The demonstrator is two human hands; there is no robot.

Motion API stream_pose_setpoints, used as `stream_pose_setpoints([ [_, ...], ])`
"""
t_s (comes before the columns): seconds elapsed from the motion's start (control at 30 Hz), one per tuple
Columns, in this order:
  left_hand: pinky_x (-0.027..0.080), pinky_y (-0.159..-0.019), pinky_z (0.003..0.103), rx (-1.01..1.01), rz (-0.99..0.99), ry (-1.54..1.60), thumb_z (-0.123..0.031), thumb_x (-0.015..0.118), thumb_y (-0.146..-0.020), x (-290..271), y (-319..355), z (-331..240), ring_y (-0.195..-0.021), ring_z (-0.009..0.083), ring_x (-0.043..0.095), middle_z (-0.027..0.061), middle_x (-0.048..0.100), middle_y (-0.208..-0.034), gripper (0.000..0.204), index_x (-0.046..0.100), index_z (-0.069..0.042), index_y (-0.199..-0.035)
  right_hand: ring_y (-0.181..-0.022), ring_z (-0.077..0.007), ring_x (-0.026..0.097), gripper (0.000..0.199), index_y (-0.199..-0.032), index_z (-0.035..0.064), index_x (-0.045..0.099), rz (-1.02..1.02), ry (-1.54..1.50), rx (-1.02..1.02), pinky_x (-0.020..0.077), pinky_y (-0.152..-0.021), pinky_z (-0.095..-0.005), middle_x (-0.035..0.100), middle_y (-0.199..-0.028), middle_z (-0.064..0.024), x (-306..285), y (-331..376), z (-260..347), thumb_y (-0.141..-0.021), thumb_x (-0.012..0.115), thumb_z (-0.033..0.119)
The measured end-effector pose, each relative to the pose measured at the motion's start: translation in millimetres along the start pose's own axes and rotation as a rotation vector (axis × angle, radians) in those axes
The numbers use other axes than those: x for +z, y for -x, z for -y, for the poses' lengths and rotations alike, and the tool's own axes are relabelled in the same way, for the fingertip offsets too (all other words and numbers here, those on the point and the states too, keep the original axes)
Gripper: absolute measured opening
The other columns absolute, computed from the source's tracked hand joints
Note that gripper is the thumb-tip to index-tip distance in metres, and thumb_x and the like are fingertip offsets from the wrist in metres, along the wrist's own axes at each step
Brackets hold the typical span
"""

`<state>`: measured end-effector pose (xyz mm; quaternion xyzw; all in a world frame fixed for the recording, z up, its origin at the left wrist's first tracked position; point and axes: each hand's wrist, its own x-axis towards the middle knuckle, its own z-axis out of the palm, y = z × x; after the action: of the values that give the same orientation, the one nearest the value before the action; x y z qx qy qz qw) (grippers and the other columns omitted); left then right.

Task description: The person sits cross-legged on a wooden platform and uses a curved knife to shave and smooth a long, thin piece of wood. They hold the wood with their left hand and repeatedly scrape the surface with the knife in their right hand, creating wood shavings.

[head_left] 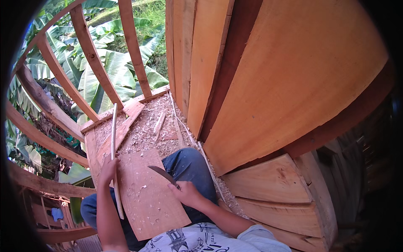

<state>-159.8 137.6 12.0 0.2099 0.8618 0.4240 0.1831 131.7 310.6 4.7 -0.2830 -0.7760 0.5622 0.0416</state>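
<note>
One knife (163, 173) is gripped in the right hand (186, 194), its blade pointing up and left over the board (153, 201), which rests on the jeans (189, 164). The left hand (108, 170) is closed around a pale stick (113, 136), held lengthwise along the board's left edge; whether stick and board touch is hard to tell. Shavings (140, 136) lie thick beyond the knees, with a few on the board. Rails (93, 50) stand ahead at left, leaves (115, 69) behind them.
</note>
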Motion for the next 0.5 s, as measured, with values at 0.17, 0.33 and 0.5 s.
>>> stream_pose_setpoints([
  [0.17, 0.039, -0.070, 0.029, -0.154, 0.029, 0.101, -0.015, 0.052, -0.081, -4, 28, -45, -0.076, 0.0129, 0.047, 0.0023, 0.049, -0.080, 0.020, 0.055, -0.002, -0.095, -0.038, -0.0111, 0.050, 0.047, -0.081, -0.0039, 0.061, 0.073, -0.523, 0.244, 0.0384, -0.036, -0.0278, 0.069, -0.089, -0.0236, -12, 4, -12, -0.097, 0.050, 0.038],
  [0.33, 0.036, -0.074, 0.026, 0.020, 0.000, 0.272, -0.013, 0.051, -0.080, -19, 55, -56, -0.078, 0.0111, 0.042, 0.0008, 0.048, -0.082, 0.016, 0.053, -0.003, -0.093, -0.033, -0.0081, 0.043, 0.042, -0.066, 0.0081, 0.043, -0.016, -0.815, 0.154, 0.0356, -0.032, -0.0227, 0.066, -0.099, -0.0316, -12, 26, -19, -0.100, 0.045, 0.032],
  [0.5, 0.035, -0.079, 0.026, 0.068, 0.056, 0.346, -0.013, 0.050, -0.081, -20, 75, -108, -0.082, 0.0109, 0.042, -0.0004, 0.048, -0.088, 0.019, 0.055, -0.002, -0.095, -0.034, -0.0089, 0.044, 0.041, -0.066, 0.0057, 0.044, -0.104, -0.831, 0.137, 0.0362, -0.033, -0.0229, 0.064, -0.097, -0.0349, -29, 55, -4, -0.099, 0.044, 0.028],
])
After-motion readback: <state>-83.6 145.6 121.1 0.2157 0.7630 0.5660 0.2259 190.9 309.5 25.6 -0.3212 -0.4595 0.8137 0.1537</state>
